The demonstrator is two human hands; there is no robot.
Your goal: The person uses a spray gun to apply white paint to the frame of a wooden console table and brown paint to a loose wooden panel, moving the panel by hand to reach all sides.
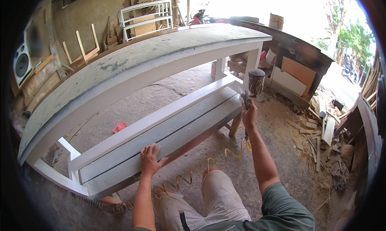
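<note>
My right hand (249, 116) is wrapped round the handle of a spray gun (256, 83), whose paint-streaked cup stands on top. A coiled yellow air hose (226, 154) hangs below that hand and runs left past my knees. My left hand (150, 162) lies with its fingers spread on a low grey slatted bench (173, 128), nearer its left end. Along the bench's far side runs a white rail (146, 124). Behind that rises a long table (161, 50) with a stained top and white-painted apron and legs, its right end close to the spray gun.
Wood offcuts (321, 130) and sawdust cover the floor at right. A dark workbench (295, 50) with a bucket (276, 21) on it stands at the back right. White frames (146, 20) lean at the back. A speaker (22, 62) is far left; a red rag (120, 127) lies beyond the bench.
</note>
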